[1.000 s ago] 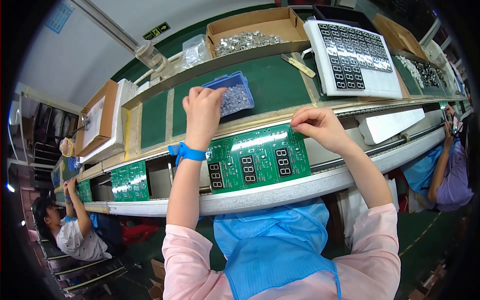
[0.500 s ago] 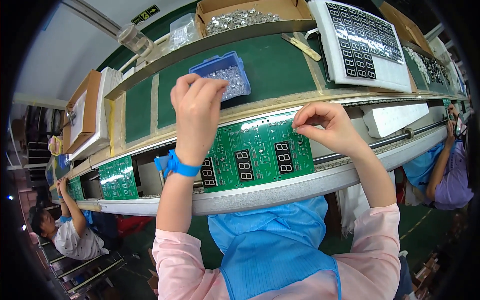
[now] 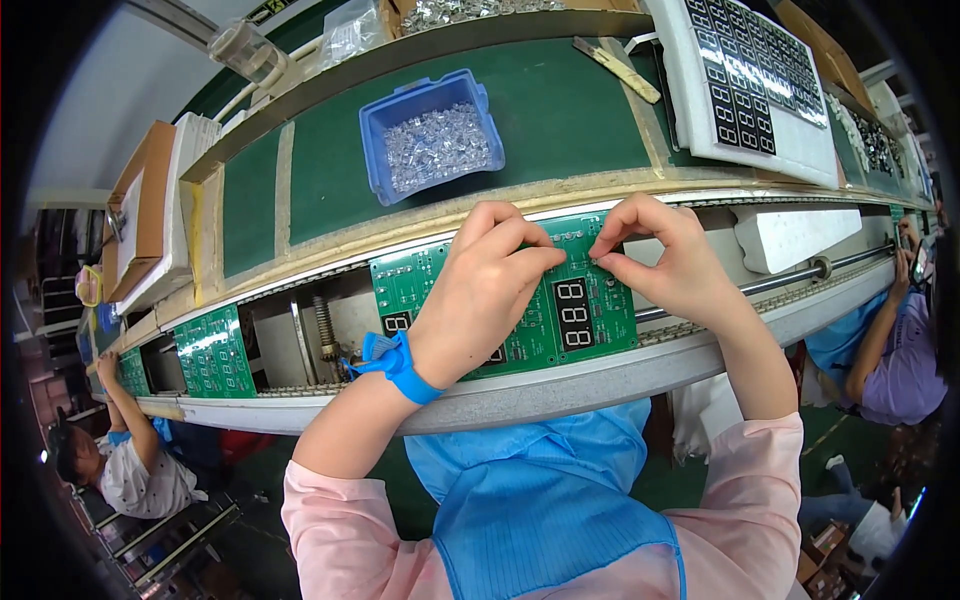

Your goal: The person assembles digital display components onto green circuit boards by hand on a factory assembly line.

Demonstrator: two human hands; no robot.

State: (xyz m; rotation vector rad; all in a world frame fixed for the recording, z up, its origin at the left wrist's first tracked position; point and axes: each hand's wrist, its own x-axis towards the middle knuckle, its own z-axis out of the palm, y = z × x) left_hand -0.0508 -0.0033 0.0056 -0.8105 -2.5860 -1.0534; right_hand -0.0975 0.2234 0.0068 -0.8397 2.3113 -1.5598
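Observation:
A green circuit board (image 3: 616, 325) with black digit displays (image 3: 574, 315) lies on the conveyor rails before me. My left hand (image 3: 485, 285), with a blue wrist strap (image 3: 400, 368), reaches over the board's middle. Its thumb and fingertips are pinched near the upper part of the board; what they hold is too small to make out. My right hand (image 3: 665, 250) pinches at the board's upper right, beside small components, and anything in its fingertips is hidden. Beyond the board stands a blue bin (image 3: 377, 165) of small clear parts (image 3: 440, 145).
More green boards (image 3: 213, 355) sit on the line at left. A white foam tray (image 3: 690, 100) of digit displays stands at far right, near a cutter knife (image 3: 618, 70). A white foam block (image 3: 795, 238) lies beyond the rail. Co-workers (image 3: 140, 470) sit along the line.
My left hand has come from the blue bin down to the board, its fingertips now close to the right hand's. The right hand has stayed pinched at the board's upper right.

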